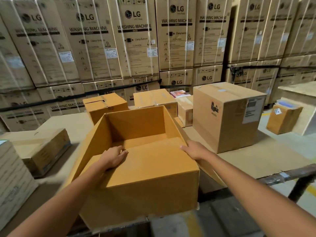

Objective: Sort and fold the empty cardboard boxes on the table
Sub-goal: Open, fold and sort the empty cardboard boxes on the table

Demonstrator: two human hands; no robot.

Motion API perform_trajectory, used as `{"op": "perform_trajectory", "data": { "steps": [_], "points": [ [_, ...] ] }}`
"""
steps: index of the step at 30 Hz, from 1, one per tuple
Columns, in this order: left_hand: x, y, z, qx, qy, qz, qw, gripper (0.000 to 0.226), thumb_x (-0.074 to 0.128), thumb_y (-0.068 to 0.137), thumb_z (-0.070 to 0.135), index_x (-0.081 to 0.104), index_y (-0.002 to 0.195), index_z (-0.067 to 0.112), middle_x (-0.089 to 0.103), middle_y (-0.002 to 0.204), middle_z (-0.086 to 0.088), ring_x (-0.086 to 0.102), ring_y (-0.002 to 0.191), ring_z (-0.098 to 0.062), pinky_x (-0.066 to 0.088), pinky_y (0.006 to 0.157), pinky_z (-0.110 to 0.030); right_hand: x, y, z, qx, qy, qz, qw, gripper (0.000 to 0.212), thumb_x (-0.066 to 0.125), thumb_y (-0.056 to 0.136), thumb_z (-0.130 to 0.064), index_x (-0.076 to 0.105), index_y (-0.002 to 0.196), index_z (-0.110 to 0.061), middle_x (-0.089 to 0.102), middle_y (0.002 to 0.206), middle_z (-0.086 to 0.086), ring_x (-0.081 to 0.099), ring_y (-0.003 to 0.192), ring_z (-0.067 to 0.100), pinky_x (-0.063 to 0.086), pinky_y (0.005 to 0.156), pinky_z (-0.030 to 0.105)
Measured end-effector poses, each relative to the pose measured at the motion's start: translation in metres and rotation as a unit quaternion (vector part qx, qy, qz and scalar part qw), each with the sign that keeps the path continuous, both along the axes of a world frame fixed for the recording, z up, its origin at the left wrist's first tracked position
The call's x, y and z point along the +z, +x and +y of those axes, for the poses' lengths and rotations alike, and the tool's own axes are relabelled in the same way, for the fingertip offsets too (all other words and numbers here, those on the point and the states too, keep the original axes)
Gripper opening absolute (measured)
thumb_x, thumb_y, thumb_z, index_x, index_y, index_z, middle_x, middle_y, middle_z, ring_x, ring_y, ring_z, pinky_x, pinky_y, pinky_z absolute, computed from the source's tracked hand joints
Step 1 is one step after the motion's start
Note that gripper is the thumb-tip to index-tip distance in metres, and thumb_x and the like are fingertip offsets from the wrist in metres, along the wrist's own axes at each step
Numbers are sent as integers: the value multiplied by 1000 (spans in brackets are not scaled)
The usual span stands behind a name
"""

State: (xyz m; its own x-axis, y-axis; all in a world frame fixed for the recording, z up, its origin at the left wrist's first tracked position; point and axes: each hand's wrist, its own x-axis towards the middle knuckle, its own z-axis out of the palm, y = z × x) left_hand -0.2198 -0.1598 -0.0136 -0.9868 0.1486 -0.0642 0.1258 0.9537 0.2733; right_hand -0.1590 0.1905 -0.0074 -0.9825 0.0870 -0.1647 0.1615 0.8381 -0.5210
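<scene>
Big washing machine boxes (pixel 136 40) are stacked high at the back. A small box with a blue top (pixel 283 118) stands far right. The floor has a yellow line (pixel 311 190).

Warm yellowish indoor light, on the dim side, diffuse from above. No hard shadows, no glare. Soft shade inside the open cardboard box (pixel 136 130) along its left wall, darker under the table (pixel 282 175) rim. Heavy motion blur at left: grey carton (pixel 13 177) smeared, print on the washing machine cartons (pixel 89 40) soft there, legible mid-frame. Wide-angle barrel distortion: stacks lean outward on both sides. Far right is murky.
</scene>
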Motion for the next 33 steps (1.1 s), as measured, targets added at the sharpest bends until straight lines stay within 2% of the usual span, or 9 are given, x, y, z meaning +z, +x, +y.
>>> {"op": "perform_trajectory", "data": {
  "steps": [3, 5, 8, 11, 15, 18, 21, 26, 33],
  "points": [
    [15, -6, 4, -2, -21, -10, 1000, 46, 40, 99, 57, 59, 122, 23, 64, 114, 4, 62, 104, -18, 50, 100, -45, 15, -8, -11, 25, 94, 51, 994, 48, 44, 101, -44, 42, 143, -20, 53, 141, 7, 53, 123, 30, 44, 102, 52],
    [35, -9, 7, -10, -15, 6, 1000, 39, 43, 99, 54, 61, 115, 23, 64, 109, 4, 62, 98, -16, 54, 95, -40, 30, -13, -27, 48, 147, 93, 984, 55, 49, 99, -44, 38, 148, -20, 40, 154, 9, 36, 141, 31, 27, 114, 63],
    [74, -9, 8, -31, -8, 58, 998, 32, 51, 97, 51, 62, 110, 24, 63, 107, 4, 62, 96, -14, 56, 86, -31, 63, -17, -57, 106, 209, 151, 960, 68, 54, 96, -50, 32, 153, -22, 24, 164, 7, 15, 153, 28, 3, 118, 64],
    [110, 6, 1, -70, -3, 121, 990, 30, 57, 95, 49, 64, 105, 22, 62, 102, 4, 61, 93, -13, 56, 80, -28, 98, -13, -85, 163, 240, 197, 937, 67, 57, 93, -53, 39, 150, -22, 43, 153, 5, 34, 145, 26, 19, 119, 60],
    [138, 34, -14, -119, 7, 130, 984, 30, 68, 87, 49, 61, 102, 24, 58, 98, 8, 57, 87, -8, 53, 72, -21, 132, -2, -100, 174, 271, 227, 919, 67, 67, 83, -59, 50, 137, -22, 59, 127, 2, 54, 117, 21, 44, 104, 49],
    [150, 51, -17, -134, 18, 143, 980, 34, 77, 81, 44, 59, 104, 25, 56, 96, 11, 56, 83, -6, 48, 68, -18, 147, 8, -101, 152, 245, 245, 926, 77, 76, 73, -64, 51, 135, -23, 63, 125, -1, 58, 115, 21, 46, 101, 46],
    [155, 62, -14, -124, 14, 180, 976, 39, 79, 80, 40, 58, 108, 24, 58, 98, 8, 56, 84, -7, 53, 73, -25, 151, 25, -100, 128, 222, 275, 927, 68, 78, 71, -63, 56, 123, -26, 65, 118, -4, 58, 108, 18, 43, 96, 40],
    [151, 79, -14, -99, 25, 238, 966, 38, 80, 78, 42, 55, 102, 27, 60, 100, 6, 57, 88, -12, 56, 78, -33, 142, 52, -102, 78, 210, 354, 908, 65, 77, 74, -61, 56, 125, -27, 61, 123, -5, 54, 115, 17, 38, 104, 40],
    [152, 120, -14, -79, 10, 329, 941, 46, 77, 80, 44, 57, 114, 21, 59, 104, 7, 50, 92, -11, 48, 89, -34, 137, 81, -108, 48, 208, 421, 882, 63, 77, 77, -56, 57, 127, -24, 61, 122, -1, 52, 117, 20, 32, 108, 39]
  ]
}}
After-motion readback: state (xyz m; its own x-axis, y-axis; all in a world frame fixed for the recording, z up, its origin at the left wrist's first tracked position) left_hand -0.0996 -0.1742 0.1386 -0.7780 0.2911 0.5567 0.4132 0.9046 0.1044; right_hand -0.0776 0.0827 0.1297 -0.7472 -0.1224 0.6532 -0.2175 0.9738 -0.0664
